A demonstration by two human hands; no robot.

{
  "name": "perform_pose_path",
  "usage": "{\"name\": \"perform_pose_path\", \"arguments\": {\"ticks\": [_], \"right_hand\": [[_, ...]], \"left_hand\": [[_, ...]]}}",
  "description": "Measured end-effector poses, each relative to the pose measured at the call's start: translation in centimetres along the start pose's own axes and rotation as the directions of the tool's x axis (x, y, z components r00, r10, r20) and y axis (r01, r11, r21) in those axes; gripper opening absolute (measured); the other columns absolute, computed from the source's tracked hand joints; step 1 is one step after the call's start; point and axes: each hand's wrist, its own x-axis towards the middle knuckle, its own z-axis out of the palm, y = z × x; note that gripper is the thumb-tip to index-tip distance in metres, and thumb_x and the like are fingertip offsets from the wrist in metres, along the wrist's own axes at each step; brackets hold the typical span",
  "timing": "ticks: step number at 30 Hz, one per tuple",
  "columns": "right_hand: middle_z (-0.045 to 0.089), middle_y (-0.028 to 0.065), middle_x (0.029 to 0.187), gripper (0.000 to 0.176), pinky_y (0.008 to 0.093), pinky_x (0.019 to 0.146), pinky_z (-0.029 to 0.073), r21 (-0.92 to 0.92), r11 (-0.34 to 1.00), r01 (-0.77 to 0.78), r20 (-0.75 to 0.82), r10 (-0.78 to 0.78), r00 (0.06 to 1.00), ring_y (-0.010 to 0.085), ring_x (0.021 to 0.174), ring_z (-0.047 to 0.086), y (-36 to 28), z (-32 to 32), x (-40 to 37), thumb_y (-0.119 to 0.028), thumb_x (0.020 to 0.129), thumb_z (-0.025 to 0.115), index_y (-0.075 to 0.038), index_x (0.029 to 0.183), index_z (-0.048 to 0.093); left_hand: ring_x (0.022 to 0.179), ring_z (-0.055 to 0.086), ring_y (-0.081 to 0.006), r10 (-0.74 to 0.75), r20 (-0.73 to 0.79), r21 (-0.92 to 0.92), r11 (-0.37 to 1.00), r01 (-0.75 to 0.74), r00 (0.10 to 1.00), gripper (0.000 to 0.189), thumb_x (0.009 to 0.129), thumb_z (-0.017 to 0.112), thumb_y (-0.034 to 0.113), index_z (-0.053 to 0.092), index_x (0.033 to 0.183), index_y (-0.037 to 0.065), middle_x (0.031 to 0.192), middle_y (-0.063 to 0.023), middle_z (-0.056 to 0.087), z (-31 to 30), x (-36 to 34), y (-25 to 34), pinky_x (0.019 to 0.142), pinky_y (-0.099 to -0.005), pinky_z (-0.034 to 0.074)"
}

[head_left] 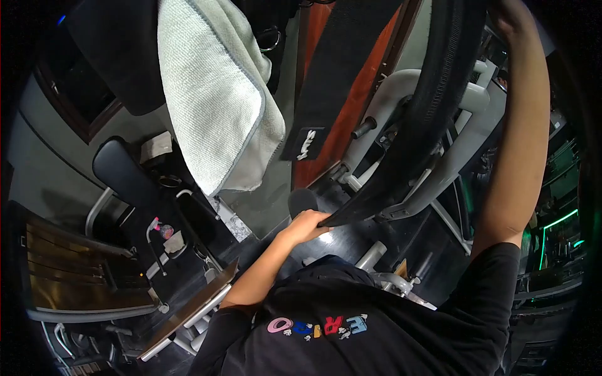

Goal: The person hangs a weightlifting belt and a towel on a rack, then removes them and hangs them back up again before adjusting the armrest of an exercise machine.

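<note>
A long, wide black belt (433, 113) with stitched edges curves from the top right down to a narrow end near the middle. My left hand (307, 227) is closed round that lower end. My right hand (511, 22) is raised at the top right edge, dim and partly cut off; its curled fingers are at the belt's upper part. A light grey towel (219, 100) hangs at the upper left of the belt. Between them hangs a flat black strap (335, 75) with a white logo at its lower end.
Grey tubular gym equipment (433, 194) stands behind the belt. A black seat (125, 169) and a board (188, 313) are at the left. A reddish wooden panel (354, 119) is behind the strap. Green-lit equipment (561, 219) shows at the far right.
</note>
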Motion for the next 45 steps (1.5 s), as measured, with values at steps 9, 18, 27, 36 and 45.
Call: {"name": "perform_pose_path", "arguments": {"ticks": [9, 18, 27, 36, 45], "right_hand": [[0.066, -0.0010, 0.096, 0.026, 0.0286, 0.082, 0.048, -0.296, 0.865, -0.404, -0.029, 0.415, 0.909, 0.0093, 0.090, 0.059, 7.3, -2.6, -1.7, -0.032, 0.098, 0.065, -0.010, 0.111, 0.066], [0.066, 0.0029, 0.123, 0.044, 0.0251, 0.095, 0.047, -0.080, 0.811, -0.580, 0.230, 0.581, 0.781, 0.0103, 0.109, 0.061, 24.0, -2.2, -13.8, -0.037, 0.103, 0.058, -0.010, 0.137, 0.059], [0.060, 0.0100, 0.137, 0.055, 0.0356, 0.104, 0.048, 0.518, 0.007, -0.855, 0.355, 0.908, 0.223, 0.0241, 0.118, 0.061, 24.4, 0.1, -34.9, -0.043, 0.104, 0.051, -0.008, 0.147, 0.049], [0.054, 0.0129, 0.146, 0.066, 0.0406, 0.108, 0.046, 0.601, -0.230, -0.766, 0.459, 0.884, 0.094, 0.0276, 0.126, 0.058, 20.6, 1.9, -56.2, -0.052, 0.103, 0.050, -0.008, 0.151, 0.043], [0.038, 0.0122, 0.160, 0.150, 0.0545, 0.117, 0.031, 0.329, -0.161, -0.930, 0.656, 0.747, 0.103, 0.0335, 0.145, 0.038, 7.6, -3.0, -50.0, -0.107, 0.046, 0.037, -0.007, 0.158, 0.031]], "left_hand": [[0.100, 0.071, -0.0330, 0.104, -0.026, -0.234, 0.966, -0.107, 0.994, 0.036, 0.082, 0.075, 0.010, 0.071, 0.118, 0.007, 0.109, -0.0152, 0.074, -1.3, -4.2, 1.4, 0.088, -0.0376, 0.054], [0.109, 0.067, -0.0334, 0.231, -0.108, -0.251, 0.935, -0.251, 0.967, 0.038, 0.083, 0.070, 0.009, 0.069, 0.120, 0.006, 0.116, -0.0131, 0.072, -5.7, -5.2, 6.6, 0.095, -0.0408, 0.052], [0.063, 0.065, -0.0305, 0.244, -0.164, -0.345, 0.893, -0.287, 0.956, 0.039, 0.087, 0.078, 0.034, 0.069, 0.095, -0.003, 0.070, -0.0181, 0.064, -9.2, -0.2, 11.9, 0.061, -0.0382, 0.047], [0.101, 0.067, -0.0150, 0.122, -0.090, -0.769, 0.622, -0.147, 0.988, 0.048, 0.093, 0.075, 0.033, 0.065, 0.119, -0.006, 0.110, -0.0098, 0.071, -10.6, 9.3, 12.7, 0.091, -0.0304, 0.053], [0.094, 0.071, -0.0186, -0.169, -0.149, -0.910, 0.408, -0.068, 0.974, 0.040, 0.099, 0.068, 0.032, 0.065, 0.115, -0.004, 0.108, -0.0132, 0.072, -11.3, 15.4, 12.6, 0.084, -0.0324, 0.058]]}}
